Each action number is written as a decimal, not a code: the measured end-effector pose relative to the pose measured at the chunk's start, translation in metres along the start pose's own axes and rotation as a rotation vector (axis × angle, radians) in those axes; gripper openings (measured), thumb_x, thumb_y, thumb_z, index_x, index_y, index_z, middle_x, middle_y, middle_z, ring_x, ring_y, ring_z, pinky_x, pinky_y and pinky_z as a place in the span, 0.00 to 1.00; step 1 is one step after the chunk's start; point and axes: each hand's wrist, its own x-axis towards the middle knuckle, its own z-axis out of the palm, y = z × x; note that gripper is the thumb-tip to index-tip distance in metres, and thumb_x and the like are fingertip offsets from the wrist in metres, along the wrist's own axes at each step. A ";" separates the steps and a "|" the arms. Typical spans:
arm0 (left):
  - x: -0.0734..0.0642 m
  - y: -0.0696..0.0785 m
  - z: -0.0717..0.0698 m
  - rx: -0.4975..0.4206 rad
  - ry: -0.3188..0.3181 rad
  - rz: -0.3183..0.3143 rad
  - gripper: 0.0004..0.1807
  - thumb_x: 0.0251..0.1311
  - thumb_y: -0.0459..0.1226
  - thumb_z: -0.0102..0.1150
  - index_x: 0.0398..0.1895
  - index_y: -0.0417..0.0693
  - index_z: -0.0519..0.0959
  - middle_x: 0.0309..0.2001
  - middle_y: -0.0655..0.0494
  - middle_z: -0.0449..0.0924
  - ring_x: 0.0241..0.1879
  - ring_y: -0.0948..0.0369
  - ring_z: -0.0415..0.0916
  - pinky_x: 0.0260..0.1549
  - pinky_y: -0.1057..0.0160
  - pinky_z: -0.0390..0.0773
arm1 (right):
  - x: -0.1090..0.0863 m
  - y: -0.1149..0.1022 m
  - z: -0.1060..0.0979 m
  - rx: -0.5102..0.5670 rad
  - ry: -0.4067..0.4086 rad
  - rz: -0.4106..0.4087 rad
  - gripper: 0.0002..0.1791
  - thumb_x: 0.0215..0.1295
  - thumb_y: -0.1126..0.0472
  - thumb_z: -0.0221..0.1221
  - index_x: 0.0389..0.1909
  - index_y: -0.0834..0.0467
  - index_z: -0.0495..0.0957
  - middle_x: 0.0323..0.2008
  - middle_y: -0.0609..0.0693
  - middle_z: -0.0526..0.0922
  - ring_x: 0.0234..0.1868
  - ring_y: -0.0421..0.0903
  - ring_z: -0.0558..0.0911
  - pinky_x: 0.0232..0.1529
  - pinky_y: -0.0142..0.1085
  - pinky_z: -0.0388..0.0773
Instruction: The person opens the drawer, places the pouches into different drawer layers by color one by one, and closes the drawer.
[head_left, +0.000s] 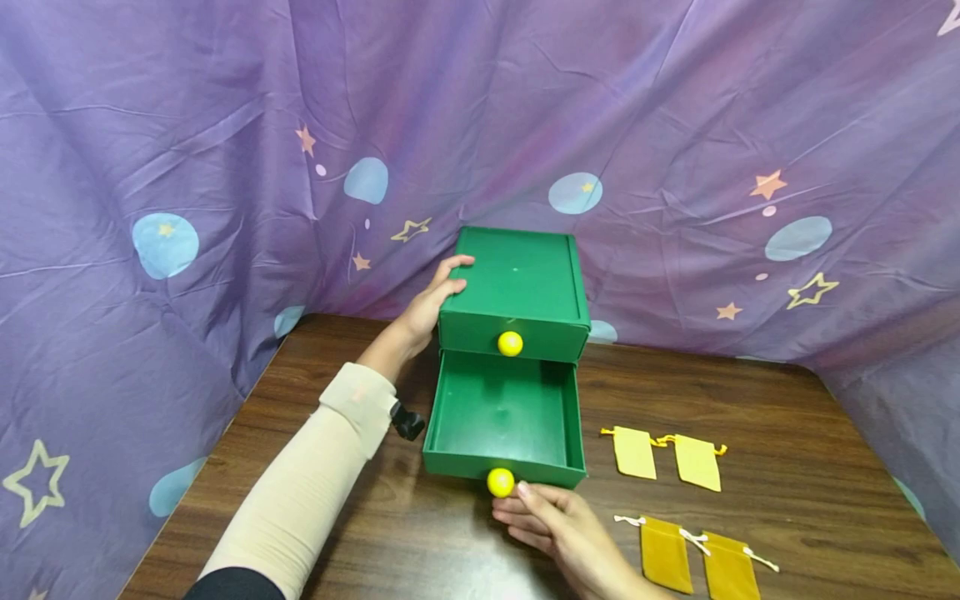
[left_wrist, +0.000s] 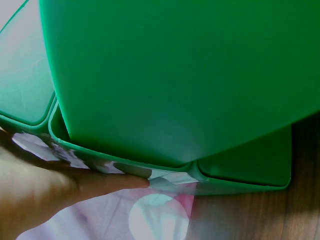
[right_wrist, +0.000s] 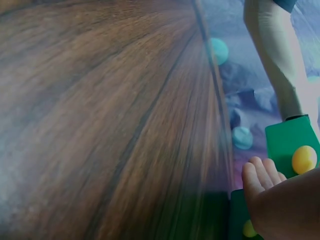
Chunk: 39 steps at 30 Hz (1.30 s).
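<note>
Only the head view caught the whole green plastic two-drawer cabinet (head_left: 517,279) on the dark wood-grain worktop (head_left: 405,533), plus two pale yellow drawstring pouches (head_left: 634,452) (head_left: 697,462) and two mustard drawstring pouches (head_left: 665,556) (head_left: 730,568) right of it. Left wrist cam added the side wall close up, one finger lying straight along it; right wrist cam showed the right fingers from the side, straight and close together, with the left arm's cream sleeve (head_left: 285,500) beyond. Left hand (head_left: 427,308) pressed the cabinet's left side, two fingertips apart over the top edge, not clamped. Right hand (head_left: 566,533) was at the lower round yellow knob (head_left: 500,482): thumb just beside it, fingers extended below; couldn't tell if skin touched it. Cabinet front faced the person, upper drawer (head_left: 468,333) closed, lower drawer (head_left: 453,463) pulled out toward them, so the long axis ran front to back. Purple star-print cloth (head_left: 480,108) hung behind.
</note>
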 end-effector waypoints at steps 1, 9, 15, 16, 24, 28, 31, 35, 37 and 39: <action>0.000 0.000 0.000 -0.001 0.000 -0.002 0.28 0.75 0.39 0.37 0.78 0.50 0.57 0.79 0.46 0.47 0.68 0.46 0.58 0.71 0.47 0.55 | -0.001 0.000 -0.001 0.001 0.000 0.003 0.29 0.82 0.52 0.49 0.65 0.76 0.70 0.58 0.67 0.82 0.59 0.54 0.84 0.62 0.46 0.78; 0.000 0.000 0.000 0.004 0.003 -0.008 0.28 0.76 0.39 0.37 0.78 0.51 0.57 0.80 0.47 0.47 0.68 0.47 0.58 0.72 0.47 0.55 | -0.005 0.003 -0.011 0.004 -0.012 -0.015 0.30 0.82 0.54 0.48 0.67 0.78 0.66 0.60 0.68 0.80 0.59 0.53 0.84 0.63 0.45 0.77; 0.000 0.001 0.000 0.000 0.007 -0.005 0.29 0.75 0.39 0.37 0.78 0.51 0.57 0.80 0.47 0.47 0.68 0.46 0.58 0.71 0.47 0.56 | -0.009 0.002 -0.017 -0.002 -0.016 -0.005 0.31 0.83 0.54 0.48 0.68 0.79 0.63 0.60 0.67 0.81 0.60 0.52 0.83 0.63 0.42 0.77; 0.000 0.001 0.000 0.000 0.006 -0.007 0.29 0.75 0.39 0.37 0.78 0.51 0.57 0.80 0.47 0.47 0.68 0.46 0.58 0.71 0.47 0.55 | -0.009 0.002 -0.018 -0.003 -0.017 -0.006 0.31 0.82 0.53 0.48 0.68 0.79 0.63 0.61 0.67 0.81 0.60 0.52 0.83 0.63 0.42 0.77; -0.001 0.001 0.000 -0.007 0.000 -0.018 0.28 0.76 0.39 0.37 0.78 0.52 0.57 0.79 0.46 0.47 0.68 0.46 0.58 0.71 0.46 0.56 | -0.014 0.004 -0.028 -0.004 -0.003 0.008 0.32 0.83 0.53 0.48 0.68 0.79 0.63 0.62 0.70 0.78 0.61 0.53 0.82 0.64 0.43 0.76; -0.001 0.001 0.000 -0.006 -0.001 -0.017 0.28 0.76 0.39 0.36 0.78 0.51 0.56 0.79 0.46 0.47 0.68 0.47 0.58 0.71 0.47 0.57 | -0.016 0.005 -0.031 -0.004 0.016 -0.002 0.32 0.82 0.54 0.49 0.68 0.80 0.62 0.62 0.71 0.77 0.61 0.53 0.82 0.64 0.43 0.76; -0.001 0.001 0.000 -0.006 -0.002 -0.017 0.29 0.76 0.39 0.36 0.78 0.51 0.56 0.79 0.46 0.47 0.68 0.46 0.59 0.71 0.47 0.57 | -0.018 0.005 -0.034 0.001 0.019 -0.005 0.32 0.82 0.54 0.49 0.68 0.80 0.62 0.62 0.71 0.77 0.61 0.52 0.83 0.64 0.42 0.76; -0.001 0.001 0.000 -0.005 -0.003 -0.021 0.29 0.76 0.39 0.36 0.78 0.52 0.56 0.80 0.46 0.47 0.69 0.46 0.58 0.71 0.46 0.56 | -0.019 0.005 -0.039 0.009 0.027 0.004 0.32 0.82 0.54 0.49 0.69 0.80 0.62 0.63 0.70 0.77 0.60 0.51 0.83 0.64 0.42 0.76; -0.001 0.001 0.000 -0.004 -0.002 -0.021 0.29 0.76 0.40 0.36 0.78 0.52 0.56 0.80 0.46 0.47 0.70 0.46 0.57 0.72 0.46 0.55 | -0.020 0.005 -0.040 0.012 0.035 0.010 0.32 0.82 0.54 0.49 0.69 0.80 0.62 0.62 0.70 0.78 0.60 0.51 0.83 0.64 0.42 0.76; -0.001 0.001 0.000 -0.001 0.000 -0.019 0.29 0.76 0.40 0.36 0.78 0.52 0.56 0.80 0.46 0.47 0.70 0.46 0.56 0.73 0.46 0.54 | -0.021 0.005 -0.042 0.013 0.048 0.020 0.32 0.82 0.53 0.49 0.69 0.79 0.62 0.62 0.69 0.79 0.60 0.50 0.83 0.64 0.42 0.76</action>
